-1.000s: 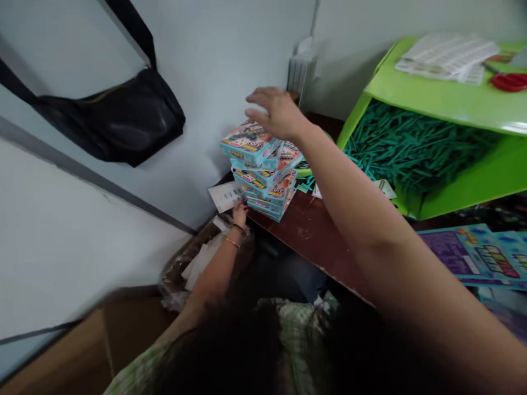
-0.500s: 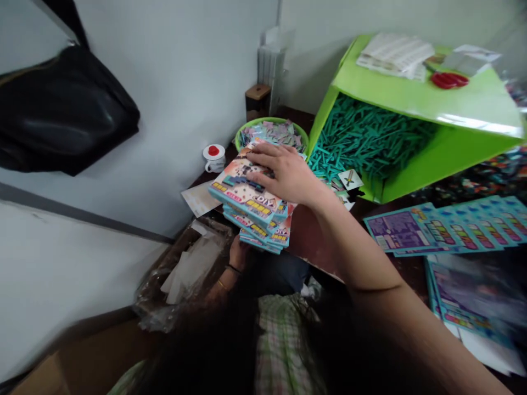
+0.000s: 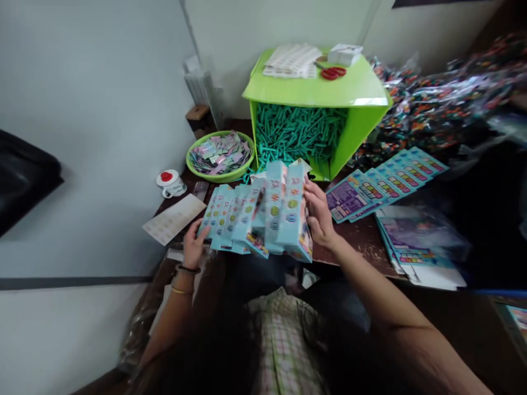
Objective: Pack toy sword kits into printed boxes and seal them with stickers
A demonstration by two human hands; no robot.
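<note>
A row of light-blue printed boxes [image 3: 247,214] spans the space between my two hands at the table's front edge, narrow sides facing up. My left hand [image 3: 194,244] grips the left end of the row, thumb on top, with a dark band and a yellow bangle on the wrist. At the other end, my right hand [image 3: 319,214] presses its fingers and thumb against the outermost box. The boxes are uneven, some sticking out toward me. Their undersides are hidden, so I cannot tell whether they touch the table.
Behind the boxes lie a green basin [image 3: 220,176] of small packets and a green bin [image 3: 358,131] of teal sticks, with red scissors [image 3: 332,73] on top. A lidded mug [image 3: 175,188] stands left. Printed cards [image 3: 349,197] fan out right, near filled plastic bags [image 3: 428,104].
The stack of boxes has been tipped sideways into a row. My right hand has moved from its top to its right end, and my left hand has come into fuller view. The camera has turned right.
</note>
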